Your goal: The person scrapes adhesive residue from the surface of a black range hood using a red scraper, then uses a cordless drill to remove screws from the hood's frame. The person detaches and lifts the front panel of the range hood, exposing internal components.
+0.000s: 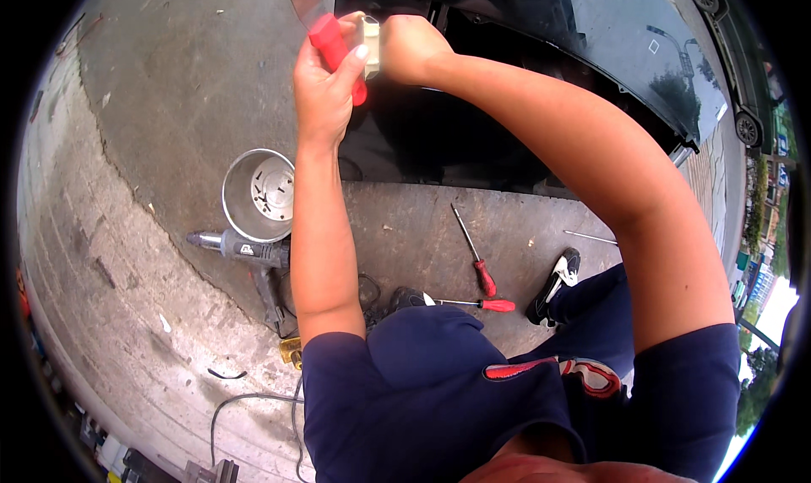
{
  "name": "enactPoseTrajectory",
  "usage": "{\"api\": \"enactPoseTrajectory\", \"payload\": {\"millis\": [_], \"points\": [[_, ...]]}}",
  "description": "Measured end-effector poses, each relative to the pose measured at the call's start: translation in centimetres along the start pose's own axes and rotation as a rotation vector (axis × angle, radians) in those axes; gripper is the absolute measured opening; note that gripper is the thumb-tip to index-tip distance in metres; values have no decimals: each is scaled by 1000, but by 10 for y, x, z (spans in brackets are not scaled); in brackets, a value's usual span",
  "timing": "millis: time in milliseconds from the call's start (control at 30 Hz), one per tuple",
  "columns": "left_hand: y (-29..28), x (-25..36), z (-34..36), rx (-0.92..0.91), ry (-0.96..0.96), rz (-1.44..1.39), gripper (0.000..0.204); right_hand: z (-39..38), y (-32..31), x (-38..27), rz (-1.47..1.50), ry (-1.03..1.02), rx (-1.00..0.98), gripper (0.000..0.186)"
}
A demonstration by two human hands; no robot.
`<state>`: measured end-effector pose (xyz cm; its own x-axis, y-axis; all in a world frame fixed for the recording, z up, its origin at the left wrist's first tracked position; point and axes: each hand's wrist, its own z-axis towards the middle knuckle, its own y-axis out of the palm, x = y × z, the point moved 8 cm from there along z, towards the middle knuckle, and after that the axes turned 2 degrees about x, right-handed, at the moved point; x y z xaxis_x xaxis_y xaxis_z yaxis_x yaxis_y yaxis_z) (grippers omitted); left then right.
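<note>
1. The red-handled scraper (326, 35) is up at the top of the view, its broad metal blade (307, 0) slanting up and to the left.
2. The person's left hand (323, 94) has its fingers closed around the scraper's handle, the thumb laid across it.
3. A pale yellow piece (372, 52) sits between the two hands, right by the left thumb tip.
4. The right hand (412, 49) is curled beside that piece; its fingers are hidden, so their grip cannot be told.
5. Beyond the right forearm lies a glossy black panel (473, 141).
6. Left of the left forearm, a metal bucket (239, 198) holds small dark bits (261, 198), with a heat gun (266, 253) just below.
7. Two red-handled screwdrivers (485, 280) lie on the floor (405, 238) near the shoes.
</note>
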<state>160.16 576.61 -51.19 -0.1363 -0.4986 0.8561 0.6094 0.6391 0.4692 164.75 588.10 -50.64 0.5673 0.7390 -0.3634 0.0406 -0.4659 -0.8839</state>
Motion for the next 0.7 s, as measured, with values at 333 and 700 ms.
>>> {"api": "enactPoseTrajectory", "payload": {"millis": [333, 700], "points": [[-3, 2, 7, -18, 10, 11, 29, 0, -3, -18, -234, -224, -60, 17], [-13, 2, 13, 3, 70, -64, 32, 6, -5, -23, -350, -109, -153, 20]]}}
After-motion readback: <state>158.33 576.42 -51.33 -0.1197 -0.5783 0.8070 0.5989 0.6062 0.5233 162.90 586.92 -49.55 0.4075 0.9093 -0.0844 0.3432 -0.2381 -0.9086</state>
